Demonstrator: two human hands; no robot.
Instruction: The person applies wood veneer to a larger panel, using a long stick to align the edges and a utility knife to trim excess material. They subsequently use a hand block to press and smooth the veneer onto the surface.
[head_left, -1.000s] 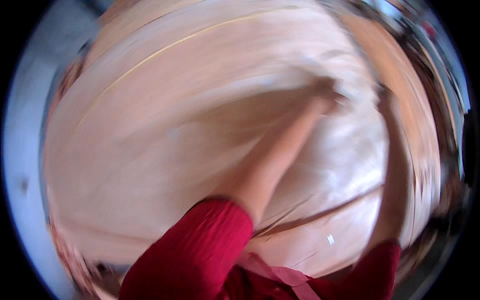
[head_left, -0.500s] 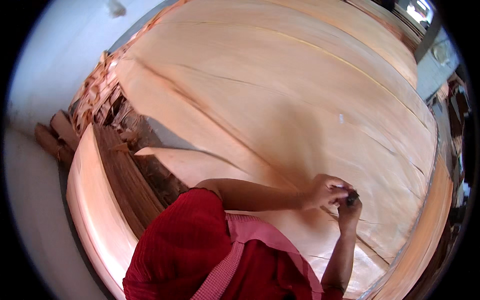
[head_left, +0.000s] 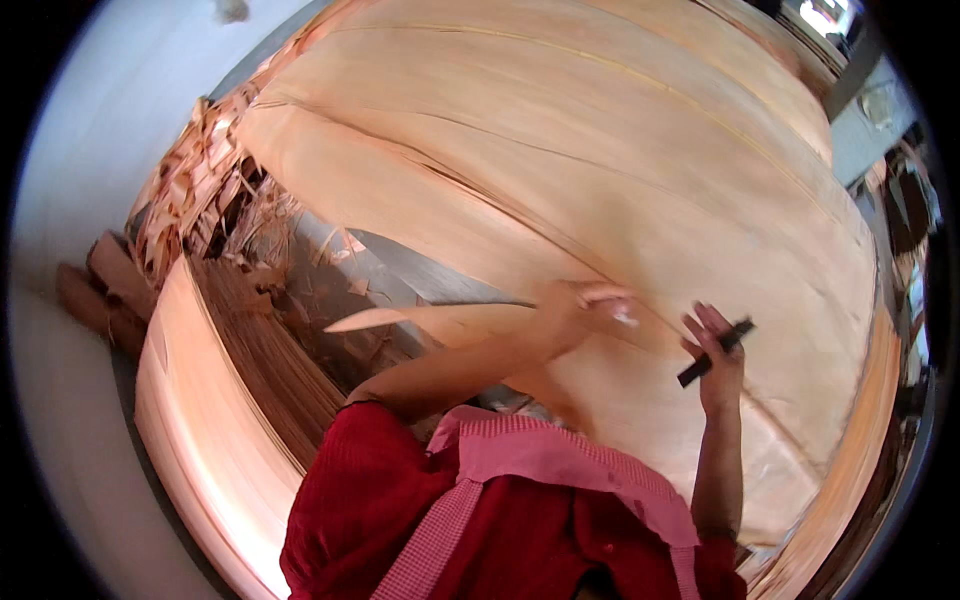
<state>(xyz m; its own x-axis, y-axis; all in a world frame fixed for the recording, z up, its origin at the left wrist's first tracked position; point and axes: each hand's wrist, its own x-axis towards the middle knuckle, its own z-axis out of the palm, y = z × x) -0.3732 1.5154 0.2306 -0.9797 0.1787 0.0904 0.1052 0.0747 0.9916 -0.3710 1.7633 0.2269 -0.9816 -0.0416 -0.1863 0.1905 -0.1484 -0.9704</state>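
A broad, pale tan sheet of wood veneer (head_left: 480, 140) spreads out in front of me, with a long dark split running across it to my hands. My left hand (head_left: 578, 318), somewhat blurred, is closed in a pinch over that split, with a small whitish piece (head_left: 624, 314) at its fingertips. To its right, my right hand (head_left: 722, 365) holds a short, flat black bar (head_left: 698, 371) slantwise across the palm, its fingers partly stretched out. Beneath my left forearm lies a narrow, pointed veneer strip (head_left: 420, 318).
A stack of veneer (head_left: 225, 400) with dark, layered edges stands at my left, near the pale wall (head_left: 60, 200). Torn veneer scraps (head_left: 200, 180) heap up beyond it, and more litter the grey floor (head_left: 390, 265). Another veneer stack (head_left: 850, 470) edges the right side.
My hands have come apart from each other. The left has moved left over the split, the right slightly up and right, and the black bar now shows at full length.
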